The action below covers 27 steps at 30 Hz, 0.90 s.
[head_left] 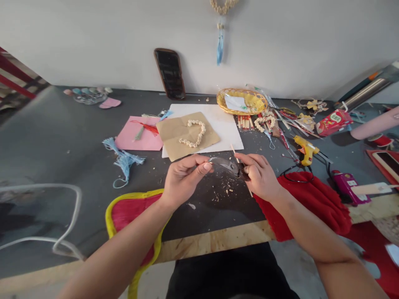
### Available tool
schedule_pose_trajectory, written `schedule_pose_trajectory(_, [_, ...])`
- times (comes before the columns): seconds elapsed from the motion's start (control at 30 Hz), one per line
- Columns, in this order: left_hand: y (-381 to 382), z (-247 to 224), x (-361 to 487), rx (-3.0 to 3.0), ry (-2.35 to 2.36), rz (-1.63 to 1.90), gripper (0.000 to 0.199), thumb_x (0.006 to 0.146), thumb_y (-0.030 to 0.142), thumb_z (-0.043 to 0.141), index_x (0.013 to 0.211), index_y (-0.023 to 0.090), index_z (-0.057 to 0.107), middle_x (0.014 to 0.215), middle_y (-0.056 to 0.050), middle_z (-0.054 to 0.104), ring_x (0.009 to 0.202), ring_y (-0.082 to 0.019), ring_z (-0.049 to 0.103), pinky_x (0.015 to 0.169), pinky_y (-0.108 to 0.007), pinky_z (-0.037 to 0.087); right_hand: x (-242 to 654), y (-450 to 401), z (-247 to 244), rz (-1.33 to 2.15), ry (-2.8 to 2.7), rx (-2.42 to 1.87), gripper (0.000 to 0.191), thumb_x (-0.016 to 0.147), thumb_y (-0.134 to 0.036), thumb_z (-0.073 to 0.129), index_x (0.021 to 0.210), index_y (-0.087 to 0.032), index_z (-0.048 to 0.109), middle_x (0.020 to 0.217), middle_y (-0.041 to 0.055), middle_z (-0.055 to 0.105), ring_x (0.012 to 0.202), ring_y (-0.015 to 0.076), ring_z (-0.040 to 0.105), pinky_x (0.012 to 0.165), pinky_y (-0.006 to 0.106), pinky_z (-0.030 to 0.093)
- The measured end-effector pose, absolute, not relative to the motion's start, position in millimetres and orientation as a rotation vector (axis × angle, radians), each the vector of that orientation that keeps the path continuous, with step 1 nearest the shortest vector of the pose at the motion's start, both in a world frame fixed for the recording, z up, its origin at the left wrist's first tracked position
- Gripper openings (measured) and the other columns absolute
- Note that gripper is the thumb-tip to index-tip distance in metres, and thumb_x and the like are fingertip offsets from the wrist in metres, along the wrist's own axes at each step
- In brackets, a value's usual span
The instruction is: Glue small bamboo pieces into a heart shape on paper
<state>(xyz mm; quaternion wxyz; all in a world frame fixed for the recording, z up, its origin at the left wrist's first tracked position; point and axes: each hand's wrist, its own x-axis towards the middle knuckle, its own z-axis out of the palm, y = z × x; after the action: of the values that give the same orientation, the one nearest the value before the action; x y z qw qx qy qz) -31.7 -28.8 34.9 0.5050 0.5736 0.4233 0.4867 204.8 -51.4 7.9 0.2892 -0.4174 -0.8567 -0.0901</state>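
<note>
My right hand is closed round the dark handles of a pair of scissors, whose grey blades point left. A thin pale wooden stick also passes through that hand, its lower end showing beneath. My left hand has thumb and forefinger pinched together at the blade tips; whether a small piece lies between them I cannot make out. Just beyond, an open heart-shaped outline of cream beads or bits rests on a brown paper square. Pale crumbs and offcuts are scattered below the scissors.
White board lies under the brown paper; pink paper and blue tassels are left. A yellow basket, matchsticks, yellow glue gun and red cloth are right. A phone leans on the wall.
</note>
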Motion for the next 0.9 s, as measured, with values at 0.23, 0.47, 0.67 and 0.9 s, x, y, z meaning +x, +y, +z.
schedule_pose_trajectory(0.23, [-24.8,31.9,-32.2,1.390,1.024,1.209,0.023,0.079,0.041,0.070,0.084,0.019,0.074,0.071,-0.003,0.070,0.066,-0.014,0.060,0.061,-0.024,0.047,221.5,-38.7,7.4,-0.262,-2.117,-1.415,0.007,0.091,-0.019,0.052,0.090,-0.023,0.046,0.125,0.0143,0.064,0.107,0.0259,0.062,0.086,0.042,0.050])
schedule_pose_trajectory(0.47, [-33.8,38.9,-34.4,1.566,1.083,1.213,0.018,0.086,0.034,0.064,0.094,0.020,0.071,0.080,-0.004,0.071,0.072,-0.014,0.063,0.066,-0.025,0.050,246.8,-25.8,6.3,-0.330,-2.013,-1.887,0.012,0.091,-0.029,0.054,0.098,-0.019,0.054,0.128,0.0161,0.056,0.099,0.0289,0.065,0.074,0.040,0.051])
schedule_pose_trajectory(0.67, [-31.0,40.9,-28.7,1.198,0.853,1.158,0.022,0.083,0.037,0.067,0.095,0.019,0.063,0.075,-0.001,0.068,0.053,-0.011,0.059,0.045,-0.022,0.048,249.0,-24.2,-4.0,-0.326,-2.096,-2.041,0.020,0.091,-0.038,0.056,0.094,-0.019,0.060,0.125,0.0126,0.055,0.088,0.0254,0.065,0.066,0.039,0.049])
schedule_pose_trajectory(0.9, [-17.2,38.7,-28.5,0.962,0.841,0.832,0.033,0.080,0.033,0.069,0.106,0.017,0.057,0.070,0.000,0.068,0.043,-0.008,0.056,0.037,-0.017,0.043,242.9,-25.4,2.9,-0.212,-2.101,-1.832,0.020,0.089,-0.033,0.060,0.103,-0.019,0.062,0.110,0.0113,0.065,0.103,0.0304,0.057,0.080,0.044,0.049])
